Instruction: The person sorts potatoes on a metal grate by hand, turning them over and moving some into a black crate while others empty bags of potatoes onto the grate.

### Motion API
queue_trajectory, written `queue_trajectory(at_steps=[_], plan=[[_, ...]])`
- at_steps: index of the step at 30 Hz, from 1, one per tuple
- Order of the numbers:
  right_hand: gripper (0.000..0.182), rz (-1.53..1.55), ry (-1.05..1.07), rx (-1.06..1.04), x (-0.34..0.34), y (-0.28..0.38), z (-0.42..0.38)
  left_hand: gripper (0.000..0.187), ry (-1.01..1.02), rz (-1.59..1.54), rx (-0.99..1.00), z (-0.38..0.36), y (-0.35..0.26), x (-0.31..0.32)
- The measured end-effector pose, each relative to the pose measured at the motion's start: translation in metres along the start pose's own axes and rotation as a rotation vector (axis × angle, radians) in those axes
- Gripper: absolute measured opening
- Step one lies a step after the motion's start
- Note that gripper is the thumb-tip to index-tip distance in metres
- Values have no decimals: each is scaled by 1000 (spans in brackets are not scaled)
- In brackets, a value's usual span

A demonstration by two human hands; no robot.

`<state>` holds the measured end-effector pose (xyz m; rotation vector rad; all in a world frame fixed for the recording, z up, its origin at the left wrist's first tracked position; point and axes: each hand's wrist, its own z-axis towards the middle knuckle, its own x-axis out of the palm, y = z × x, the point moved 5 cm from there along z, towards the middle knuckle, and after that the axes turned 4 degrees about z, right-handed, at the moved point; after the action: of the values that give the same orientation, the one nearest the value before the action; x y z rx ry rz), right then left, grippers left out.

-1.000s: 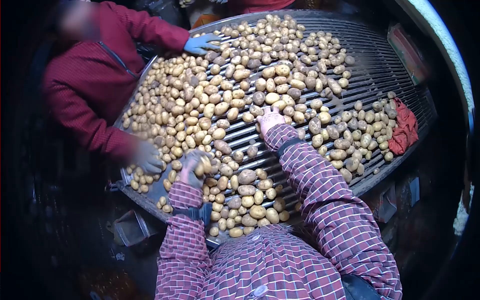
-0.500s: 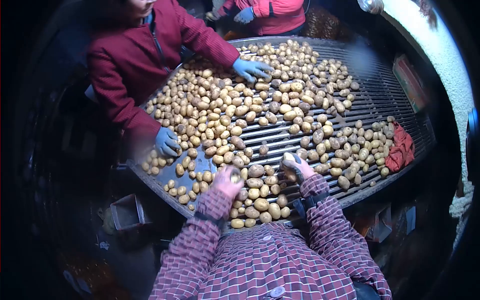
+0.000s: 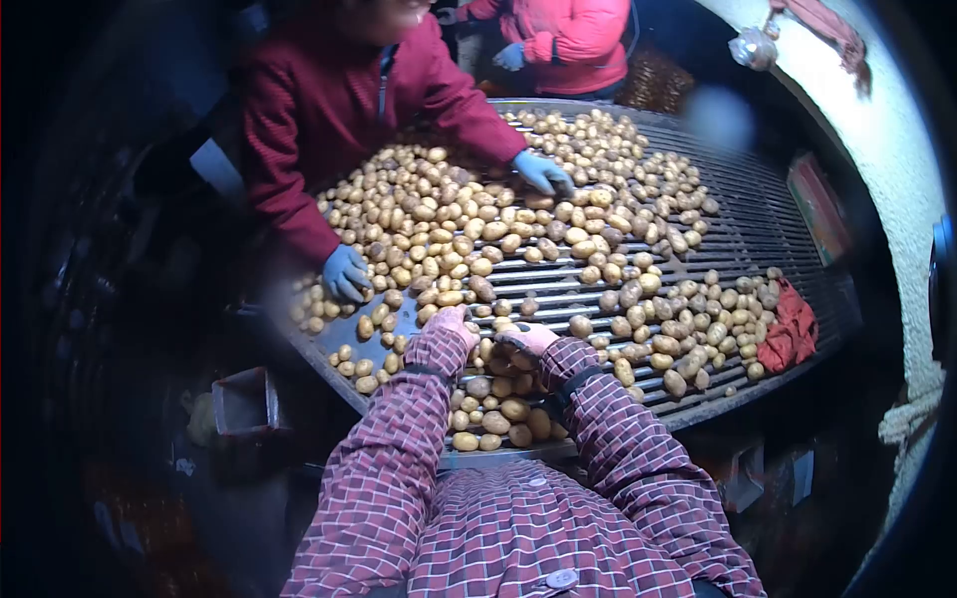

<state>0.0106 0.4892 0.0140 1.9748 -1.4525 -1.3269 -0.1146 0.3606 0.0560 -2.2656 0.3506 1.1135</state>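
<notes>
Many potatoes (image 3: pixel 495 423) lie on a slatted metal sorting table (image 3: pixel 551 284) in front of me. My left hand (image 3: pixel 454 322) is at the left edge of a group of potatoes near the table's front, its fingers mostly hidden from view. Close by on the right, my right hand (image 3: pixel 530 339) curves its fingers over potatoes of the same group, some of them shadowed under the palm. The two hands face each other a short way apart. A blue metal plate (image 3: pixel 373 348) with several potatoes on it lies left of my left hand.
Across the left side, a person in a dark red jacket (image 3: pixel 299 130) has gloved hands among the potatoes. Another person in a pink jacket (image 3: pixel 573 45) stands behind the table. A red cloth (image 3: pixel 791 329) lies at the right edge, near a box (image 3: pixel 817 209).
My right hand has moved left, close to my left hand, and potatoes are bunched beneath it. My left hand has moved slightly forward. The co-worker's far glove has shifted over the potatoes. The view has tilted.
</notes>
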Motion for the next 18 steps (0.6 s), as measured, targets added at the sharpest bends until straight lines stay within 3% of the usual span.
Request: queue_trajectory(at_steps=[3, 4, 5, 7, 9, 11, 13, 14, 15, 16, 18], plan=[[32, -253, 172, -363, -10, 66, -32, 54, -111, -711, -28, 0, 47, 23], [26, -255, 157, -397, -10, 59, -28, 47, -143, -1039, 28, 2, 62, 37], [26, -63, 171, -251, -1, 33, -13, 34, -192, -1321, 209, 4, 68, 47], [30, 1084, 172, 268, 15, 0, -10, 27, -170, -1552, 230, -54, 61, 16], [37, 1330, 235, 149, 9, 26, -49, 30, 86, -1979, 68, -75, 73, 29], [46, 1187, 138, -140, 19, 41, -77, 34, -673, -654, 442, -122, 90, 10], [53, 1443, 295, -13, 24, 49, -90, 36, -126, -2058, 151, -116, 110, 42], [56, 1410, 295, -35, 30, 43, -92, 40, -113, -2001, 81, -121, 124, 47], [60, 1377, 296, -57, 37, 31, -95, 43, 3, -2205, 66, -125, 132, 57], [66, 1626, 503, 72, 46, 16, -91, 44, -16, -2259, 90, -124, 146, 68], [68, 1574, 452, 101, 58, 29, -102, 47, -64, -2330, 116, -141, 162, 70]])
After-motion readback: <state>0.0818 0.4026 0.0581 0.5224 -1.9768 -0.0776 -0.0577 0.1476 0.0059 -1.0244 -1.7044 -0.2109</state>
